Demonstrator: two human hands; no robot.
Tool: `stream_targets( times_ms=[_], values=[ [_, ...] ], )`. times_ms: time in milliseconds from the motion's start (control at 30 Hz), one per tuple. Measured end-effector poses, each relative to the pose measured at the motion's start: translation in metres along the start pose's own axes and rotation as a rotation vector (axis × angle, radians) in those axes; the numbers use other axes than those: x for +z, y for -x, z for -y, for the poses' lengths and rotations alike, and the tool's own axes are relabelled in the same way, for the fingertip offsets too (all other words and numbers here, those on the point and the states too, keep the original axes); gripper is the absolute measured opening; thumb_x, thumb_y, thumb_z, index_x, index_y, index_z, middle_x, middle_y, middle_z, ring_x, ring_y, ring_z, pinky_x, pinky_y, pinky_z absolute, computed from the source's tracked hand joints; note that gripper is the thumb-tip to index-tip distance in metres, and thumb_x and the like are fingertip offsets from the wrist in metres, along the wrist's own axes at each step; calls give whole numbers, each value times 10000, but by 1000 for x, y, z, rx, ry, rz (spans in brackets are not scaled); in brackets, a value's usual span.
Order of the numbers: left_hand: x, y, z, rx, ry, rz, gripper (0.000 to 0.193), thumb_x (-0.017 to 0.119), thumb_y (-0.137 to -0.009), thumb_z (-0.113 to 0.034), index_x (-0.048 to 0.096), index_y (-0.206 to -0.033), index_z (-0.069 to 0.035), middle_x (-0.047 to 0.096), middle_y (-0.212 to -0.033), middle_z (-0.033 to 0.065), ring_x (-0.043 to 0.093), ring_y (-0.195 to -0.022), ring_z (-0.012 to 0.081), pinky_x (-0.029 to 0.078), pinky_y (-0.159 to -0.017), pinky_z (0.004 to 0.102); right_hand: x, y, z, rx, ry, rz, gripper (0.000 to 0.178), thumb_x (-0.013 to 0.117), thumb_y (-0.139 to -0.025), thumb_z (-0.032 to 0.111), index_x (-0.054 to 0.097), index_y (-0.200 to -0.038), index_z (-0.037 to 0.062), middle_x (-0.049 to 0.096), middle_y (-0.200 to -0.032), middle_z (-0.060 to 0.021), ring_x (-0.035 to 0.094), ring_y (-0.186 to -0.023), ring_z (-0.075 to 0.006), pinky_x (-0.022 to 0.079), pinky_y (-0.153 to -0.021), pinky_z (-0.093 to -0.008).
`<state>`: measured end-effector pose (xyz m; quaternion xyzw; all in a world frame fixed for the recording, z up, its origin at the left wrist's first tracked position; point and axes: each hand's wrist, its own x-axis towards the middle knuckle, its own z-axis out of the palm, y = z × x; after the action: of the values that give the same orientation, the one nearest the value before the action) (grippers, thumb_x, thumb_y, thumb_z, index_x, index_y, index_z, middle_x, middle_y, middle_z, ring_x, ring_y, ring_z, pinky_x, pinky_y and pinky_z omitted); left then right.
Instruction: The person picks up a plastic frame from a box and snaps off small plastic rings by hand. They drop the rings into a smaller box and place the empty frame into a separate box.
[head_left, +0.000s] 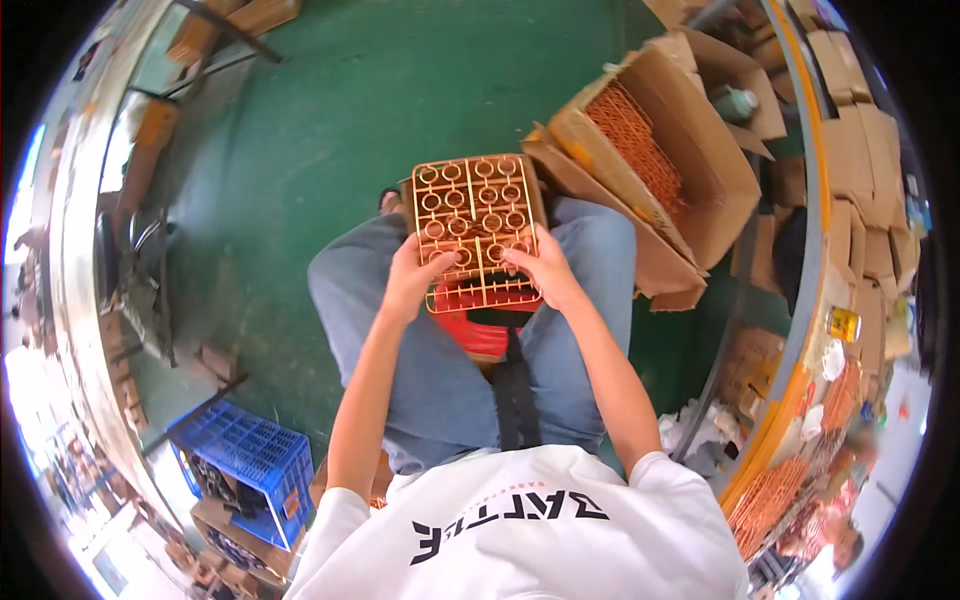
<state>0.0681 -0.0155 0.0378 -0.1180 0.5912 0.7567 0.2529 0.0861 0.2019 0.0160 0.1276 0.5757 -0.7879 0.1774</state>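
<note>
Ring frame: we see one orange-gold lattice (477,238) with rows of round rings and a narrow grid at its near end; it is held above the lap, between the knees, its ringed face toward us.
Left hand: we find the left hand (408,272) at the frame's near left edge, fingers pinching it, thumb across the front; the fingertips behind are hidden.
Right hand: we find the right hand (545,265) at the opposite edge, fingers likewise pinching the frame, thumb laid over the rings.
Behind the frame: we note a brown surface (538,192) showing past its right edge; we cannot tell what it is.
Lap: we record blue jeans (400,365), a red object (476,334) between the thighs and a black strap (514,390) running toward the white shirt (560,540).
Carton: to the right of the knees we log an open cardboard box (718,175), tilted, with a heap of orange lattice pieces (632,140) inside.
Right side: we see a yellow can (843,324) and more orange pieces (768,508) past an orange-yellow edge (768,440).
Left side: we note a blue plastic crate (240,437) with dark contents.
Floor: we record green floor (350,110) beyond the knees.
</note>
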Motion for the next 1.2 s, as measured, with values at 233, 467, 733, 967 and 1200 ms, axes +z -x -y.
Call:
stream_targets(
  times_ms=[233,467,733,967,1200],
  values=[
    [-15,-8,48,185,-245,-215,258,637,-733,11,473,-932,2,628,-845,100,621,-754,150,528,-643,267,3,-21,-45,113,302,-87,164,654,-733,102,616,-872,23,611,-716,-12,566,-598,-102,434,-515,-228],
    [-54,-45,79,194,-409,-287,406,735,-634,-115,453,-907,-10,600,-855,77,592,-754,153,458,-619,293,27,-27,-31,286,-90,-4,138,583,-805,158,505,-856,57,558,-748,-30,559,-645,-119,480,-559,-246],
    [-32,-38,51,42,52,8,349,606,-743,39,377,-1001,-17,600,-888,135,624,-771,190,534,-655,298,7,-36,-33,240,-16,66,113,622,-772,52,608,-874,5,618,-785,-56,582,-668,-115,481,-558,-222],
    [-26,-50,68,169,-182,-264,225,511,-736,146,437,-894,4,618,-834,133,639,-741,190,552,-601,284,3,-48,-60,84,176,-67,133,529,-749,-49,616,-844,-19,616,-752,-49,576,-651,-122,464,-573,-222],
    [-38,-60,71,107,0,-244,311,579,-745,-77,496,-1042,-31,540,-964,54,501,-907,145,390,-807,260,13,-49,-48,38,1,-56,434,525,-768,9,447,-1192,59,561,-1025,-44,514,-949,-135,408,-829,-242]
  ],
)
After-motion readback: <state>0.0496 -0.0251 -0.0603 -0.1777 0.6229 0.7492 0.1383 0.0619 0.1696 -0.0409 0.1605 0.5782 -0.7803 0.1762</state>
